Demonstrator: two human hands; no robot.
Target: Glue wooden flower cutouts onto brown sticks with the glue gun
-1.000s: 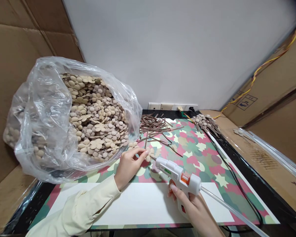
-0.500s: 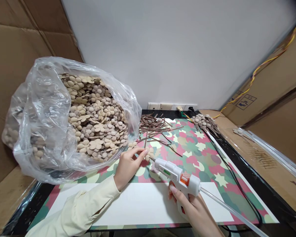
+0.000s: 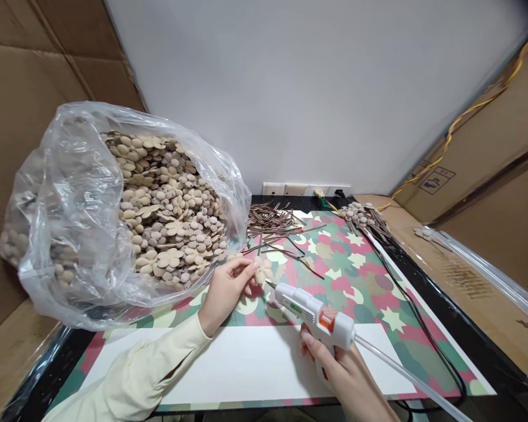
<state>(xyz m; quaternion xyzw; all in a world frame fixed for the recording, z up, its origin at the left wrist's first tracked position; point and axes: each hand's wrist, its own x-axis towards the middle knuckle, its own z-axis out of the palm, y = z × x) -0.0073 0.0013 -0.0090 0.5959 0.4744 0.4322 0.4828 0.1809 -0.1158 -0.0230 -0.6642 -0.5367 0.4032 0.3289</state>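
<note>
Pinched between the thumb and fingers of my left hand (image 3: 229, 290) is a beige fabric flower (image 3: 264, 272), its petals facing right. My right hand (image 3: 334, 363) is wrapped round the handle of a white glue gun (image 3: 310, 308). The gun's metal tip points left and lies close to the flower's lower edge; whether they touch I cannot tell. A clear glue stick (image 3: 400, 366) sticks out of the gun's back end. To the left of my left hand, a clear plastic bag (image 3: 74, 170) gapes open, full of similar beige and greyish flowers (image 3: 169, 258).
Thin brown strips (image 3: 273, 220) lie in a pile behind my left hand. Finished-looking stemmed flowers (image 3: 365, 215) are heaped at the back right. A black cord (image 3: 405, 290) runs down the right side. Clear glue sticks (image 3: 488, 269) rest on cardboard, and white paper (image 3: 211, 363) lies in front.
My left hand has turned slightly, and more of the flower shows beside its fingertips. The glue gun stays almost in place, tip near the flower. The view has shifted a little.
</note>
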